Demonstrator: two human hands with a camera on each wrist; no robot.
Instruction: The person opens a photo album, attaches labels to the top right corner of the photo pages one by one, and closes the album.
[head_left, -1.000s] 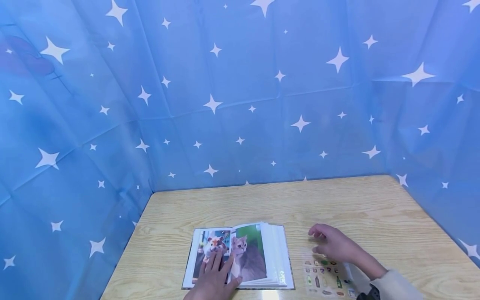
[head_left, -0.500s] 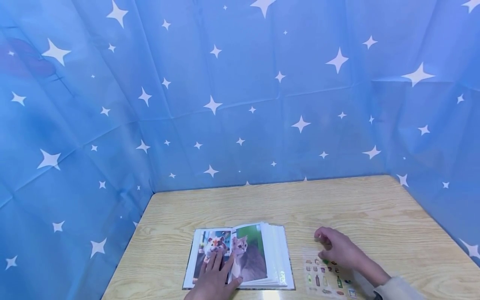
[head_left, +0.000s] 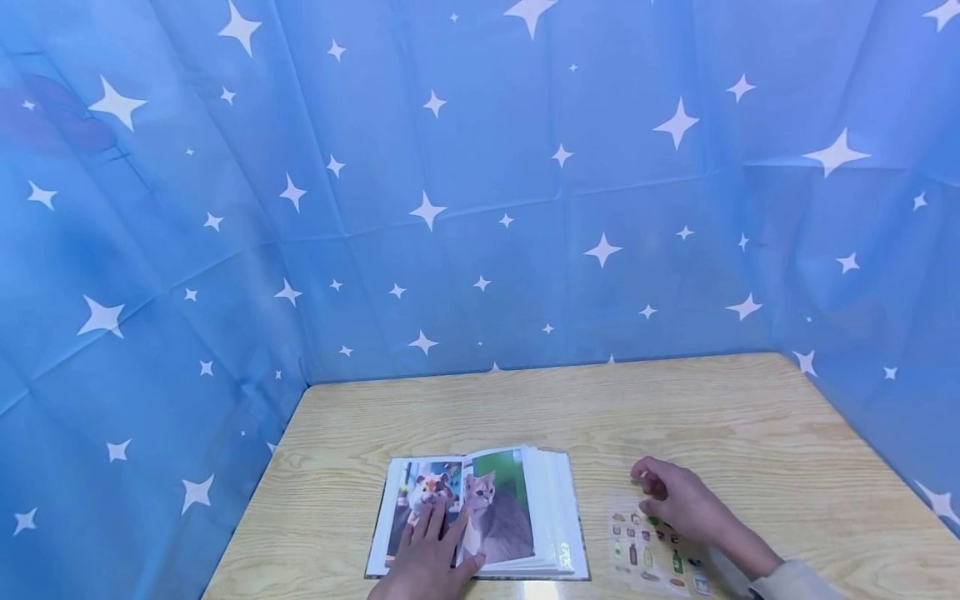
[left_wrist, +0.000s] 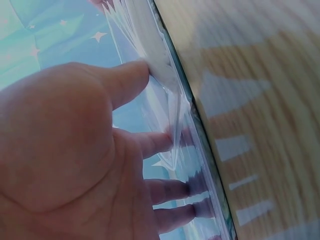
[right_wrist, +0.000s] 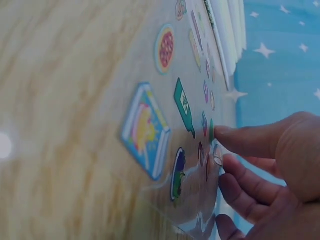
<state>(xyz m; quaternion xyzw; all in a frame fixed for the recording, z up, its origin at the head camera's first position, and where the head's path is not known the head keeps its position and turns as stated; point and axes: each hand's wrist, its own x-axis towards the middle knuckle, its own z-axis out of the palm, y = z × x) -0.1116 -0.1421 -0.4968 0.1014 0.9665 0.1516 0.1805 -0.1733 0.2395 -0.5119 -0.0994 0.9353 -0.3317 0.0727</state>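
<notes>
A photo album (head_left: 572, 521) lies spread on the table, with a hamster picture (head_left: 435, 485) on its left page and a cat picture (head_left: 504, 533) on its right. My left hand (head_left: 427, 560) rests across the lower part of these pages, fingers spread and holding nothing. To the right of the album is a clear sticker sheet (head_left: 640, 543) with small printed foods and bottles. My right hand (head_left: 678, 500) is at the sheet's far part, fingers bent and thumb apart from them. In the right wrist view the thumb (right_wrist: 245, 137) touches a green sticker, with the fingertips beside it.
The wooden table (head_left: 480, 417) carries the album and sheet near its front. A blue curtain (head_left: 480, 208) with white stars hangs behind the table and along both sides. In the right wrist view, a blue book-shaped sticker (right_wrist: 146, 132) and a green bottle sticker (right_wrist: 185, 107) show.
My right hand has shifted slightly right and toward me over the sticker sheet, its fingers more bent than before. The left hand and the album have stayed in place.
</notes>
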